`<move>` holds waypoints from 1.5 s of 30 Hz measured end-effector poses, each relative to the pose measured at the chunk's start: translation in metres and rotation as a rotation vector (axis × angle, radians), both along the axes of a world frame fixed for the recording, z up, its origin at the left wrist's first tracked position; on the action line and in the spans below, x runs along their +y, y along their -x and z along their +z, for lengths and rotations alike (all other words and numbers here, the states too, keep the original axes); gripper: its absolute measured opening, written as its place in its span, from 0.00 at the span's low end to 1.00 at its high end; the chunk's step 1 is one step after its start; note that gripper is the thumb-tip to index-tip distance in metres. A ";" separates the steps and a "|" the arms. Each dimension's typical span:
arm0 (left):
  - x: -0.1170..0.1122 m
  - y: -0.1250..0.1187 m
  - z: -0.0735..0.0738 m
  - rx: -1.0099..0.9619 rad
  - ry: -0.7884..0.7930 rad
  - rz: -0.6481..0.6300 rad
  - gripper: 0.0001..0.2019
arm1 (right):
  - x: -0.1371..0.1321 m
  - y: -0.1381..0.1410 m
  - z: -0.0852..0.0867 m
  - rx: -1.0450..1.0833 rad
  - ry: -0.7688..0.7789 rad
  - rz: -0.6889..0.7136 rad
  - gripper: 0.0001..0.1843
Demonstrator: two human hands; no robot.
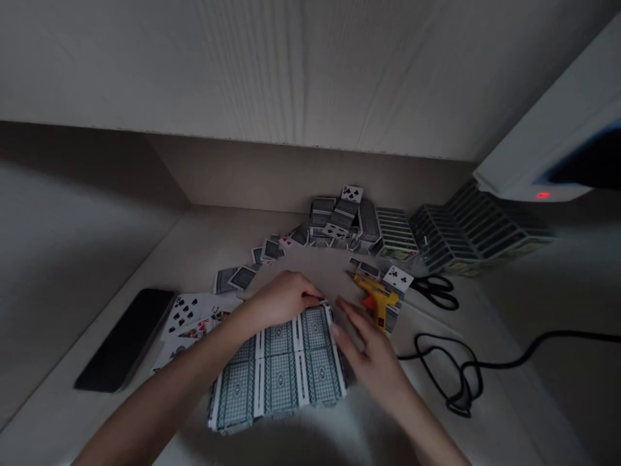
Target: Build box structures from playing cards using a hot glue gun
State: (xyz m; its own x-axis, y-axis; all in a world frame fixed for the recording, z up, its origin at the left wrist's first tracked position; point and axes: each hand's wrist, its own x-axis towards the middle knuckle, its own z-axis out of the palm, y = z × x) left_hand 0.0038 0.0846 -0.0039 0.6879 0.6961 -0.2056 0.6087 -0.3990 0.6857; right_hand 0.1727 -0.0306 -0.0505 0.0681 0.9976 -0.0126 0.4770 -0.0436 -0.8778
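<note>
A flat panel of face-down playing cards (281,372), joined edge to edge in two rows, lies on the pale desk (485,414) in front of me. My left hand (284,299) rests curled on the panel's far edge, fingers bent down onto the top row. My right hand (369,349) lies at the panel's right edge with fingers stretched flat toward the upper right card. A yellow glue gun (377,299) lies just beyond my right fingers, and its black cord (456,375) loops off to the right.
A dark phone (123,340) lies at the left. Face-up cards (187,317) sit beside it. Loose cards and card stacks (339,223) pile at the back, with rows of card structures (466,236) at right. Black scissors (436,288) lie near them.
</note>
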 end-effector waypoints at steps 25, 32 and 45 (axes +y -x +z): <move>0.000 0.010 0.016 0.155 -0.008 -0.092 0.13 | 0.087 -0.008 0.048 -0.296 0.178 0.467 0.08; -0.001 0.001 0.017 0.211 -0.035 -0.088 0.13 | 0.084 -0.005 0.056 -0.485 0.047 0.540 0.11; -0.006 -0.006 0.015 0.272 -0.155 -0.034 0.13 | 0.089 -0.008 0.056 -0.420 0.246 0.493 0.09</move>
State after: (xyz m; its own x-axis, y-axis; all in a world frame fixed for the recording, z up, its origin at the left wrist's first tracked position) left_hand 0.0101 0.0786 0.0108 0.6459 0.7110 -0.2780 0.7457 -0.5096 0.4292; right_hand 0.1806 0.0586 0.0055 -0.3440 0.8849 -0.3142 0.7895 0.0914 -0.6069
